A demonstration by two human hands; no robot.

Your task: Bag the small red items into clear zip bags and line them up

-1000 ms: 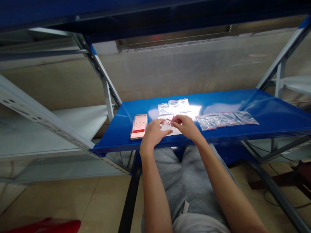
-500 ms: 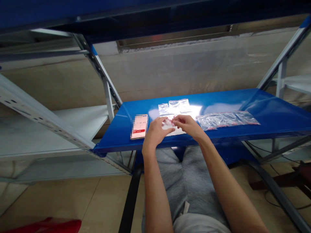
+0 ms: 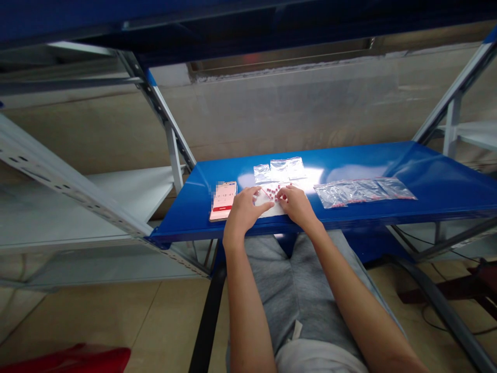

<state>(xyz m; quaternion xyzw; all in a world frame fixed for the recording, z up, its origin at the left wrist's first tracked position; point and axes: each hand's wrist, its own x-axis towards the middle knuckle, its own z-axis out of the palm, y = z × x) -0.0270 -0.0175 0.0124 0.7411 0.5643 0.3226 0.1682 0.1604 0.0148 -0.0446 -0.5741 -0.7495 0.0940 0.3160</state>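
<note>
Head view: above a blue shelf (image 3: 368, 166), the left hand (image 3: 244, 208) was closed on a clear bag (image 3: 263, 197); the right hand (image 3: 295, 205) was pinched, its catch unclear. "18:41" was displayed on a phone (image 3: 225, 200); red beads (image 3: 273, 191) were scattered on white paper (image 3: 274, 211).

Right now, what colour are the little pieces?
The little pieces are red, shown in the head view.
</note>
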